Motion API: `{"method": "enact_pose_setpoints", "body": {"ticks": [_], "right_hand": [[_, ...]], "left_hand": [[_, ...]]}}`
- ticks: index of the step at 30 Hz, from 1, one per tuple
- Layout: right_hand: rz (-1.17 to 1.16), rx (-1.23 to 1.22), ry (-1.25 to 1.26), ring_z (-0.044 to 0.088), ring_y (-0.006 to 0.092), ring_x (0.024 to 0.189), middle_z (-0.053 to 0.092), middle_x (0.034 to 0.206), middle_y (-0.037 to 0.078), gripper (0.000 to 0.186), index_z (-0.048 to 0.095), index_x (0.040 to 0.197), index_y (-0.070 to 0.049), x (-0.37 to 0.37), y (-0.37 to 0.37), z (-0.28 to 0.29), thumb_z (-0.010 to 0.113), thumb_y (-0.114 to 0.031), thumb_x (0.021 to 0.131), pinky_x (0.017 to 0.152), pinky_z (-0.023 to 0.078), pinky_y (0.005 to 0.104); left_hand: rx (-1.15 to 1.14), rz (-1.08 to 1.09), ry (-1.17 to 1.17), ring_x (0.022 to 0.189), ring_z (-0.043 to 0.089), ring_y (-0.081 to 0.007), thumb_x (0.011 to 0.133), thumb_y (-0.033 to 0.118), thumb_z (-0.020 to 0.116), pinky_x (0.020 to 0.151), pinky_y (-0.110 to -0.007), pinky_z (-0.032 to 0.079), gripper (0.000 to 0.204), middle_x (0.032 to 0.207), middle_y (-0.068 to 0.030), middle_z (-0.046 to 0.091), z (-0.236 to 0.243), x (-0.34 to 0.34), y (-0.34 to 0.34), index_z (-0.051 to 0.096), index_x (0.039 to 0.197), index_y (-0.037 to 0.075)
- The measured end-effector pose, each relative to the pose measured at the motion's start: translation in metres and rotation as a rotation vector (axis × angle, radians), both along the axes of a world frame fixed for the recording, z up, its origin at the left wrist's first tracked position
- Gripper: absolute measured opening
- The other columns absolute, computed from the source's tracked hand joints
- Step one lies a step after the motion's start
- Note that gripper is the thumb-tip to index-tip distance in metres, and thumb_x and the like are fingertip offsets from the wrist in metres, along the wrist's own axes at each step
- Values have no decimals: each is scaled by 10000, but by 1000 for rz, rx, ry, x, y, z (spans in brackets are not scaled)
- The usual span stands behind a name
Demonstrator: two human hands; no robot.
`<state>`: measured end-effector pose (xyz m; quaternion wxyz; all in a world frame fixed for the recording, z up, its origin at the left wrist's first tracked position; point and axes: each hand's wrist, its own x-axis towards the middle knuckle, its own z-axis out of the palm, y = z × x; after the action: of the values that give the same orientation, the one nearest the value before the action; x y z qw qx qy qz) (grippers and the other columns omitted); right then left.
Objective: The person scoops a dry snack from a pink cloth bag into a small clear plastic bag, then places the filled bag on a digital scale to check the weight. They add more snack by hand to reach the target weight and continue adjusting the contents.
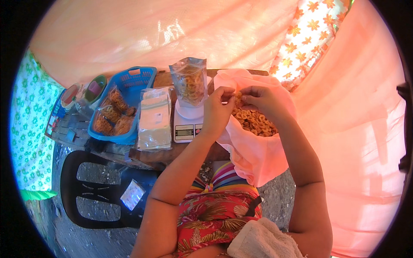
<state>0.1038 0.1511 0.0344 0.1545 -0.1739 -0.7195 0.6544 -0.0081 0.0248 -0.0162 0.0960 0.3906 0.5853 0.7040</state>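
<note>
Both hands are raised over a heap of round, golden chips that look like banana chips (257, 122), lying in a pink cloth (258, 157). My left hand (218, 107) is closed, its thumb and fingers bent together at the left side of a few chips. From the right, my right hand (261, 99) pinches at the same chips, between the two hands. Just left of them a clear stand-up pouch (189, 86), partly filled with chips, stands upright on a white digital kitchen scale (185, 133). The scale's display is lit.
Left of the scale lies a stack of flat clear packaging bags (155, 118). Beyond it, a blue plastic basket (144, 79) holds several filled bags of snacks (111, 112). Bowls (95, 88) stand at the table's far left. A dark plastic chair (92, 189) with a small packet (132, 195) stands below.
</note>
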Motion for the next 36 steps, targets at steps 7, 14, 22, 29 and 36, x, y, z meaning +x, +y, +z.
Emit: {"method": "enact_pose_setpoints", "body": {"ticks": [7,14,22,29,36], "right_hand": [[86,376,80,669,125,797,706,930,70,240,664,1082,1,-78,-6,65,676,-177,921,724,557,269],[87,1166,20,690,220,860,725,914,112,159,716,993,-18,-160,-24,87,673,-79,853,756,533,345],[115,989,87,677,176,864,724,939,88,204,714,1060,-44,-150,-10,77,666,-71,864,772,540,311],[-72,855,-472,616,181,558,675,691,91,261,715,1017,-64,-61,68,35,643,-286,899,609,514,339],[-29,727,-831,617,206,1037,671,1133,105,539,574,1314,-102,22,57,-12,627,-452,907,912,481,339]], "left_hand": [[117,382,358,858,641,-229,881,83,665,775,-318,534,263,1049,-116,642,58,-62,-34,622,1135,31],[160,303,-71,1121,544,-192,917,72,566,939,-329,445,368,1217,-115,575,16,-129,-53,540,1276,-7],[232,40,-216,1187,531,-195,893,6,494,1037,-324,398,461,1252,-87,580,-33,-134,-38,479,1354,11],[218,16,-256,1291,475,-227,885,9,469,1101,-354,351,517,1369,-126,524,-33,-126,-43,433,1401,3],[181,-50,-331,1397,369,-219,889,-24,480,1151,-349,275,560,1494,-122,412,-53,-128,-44,384,1438,37]]}}
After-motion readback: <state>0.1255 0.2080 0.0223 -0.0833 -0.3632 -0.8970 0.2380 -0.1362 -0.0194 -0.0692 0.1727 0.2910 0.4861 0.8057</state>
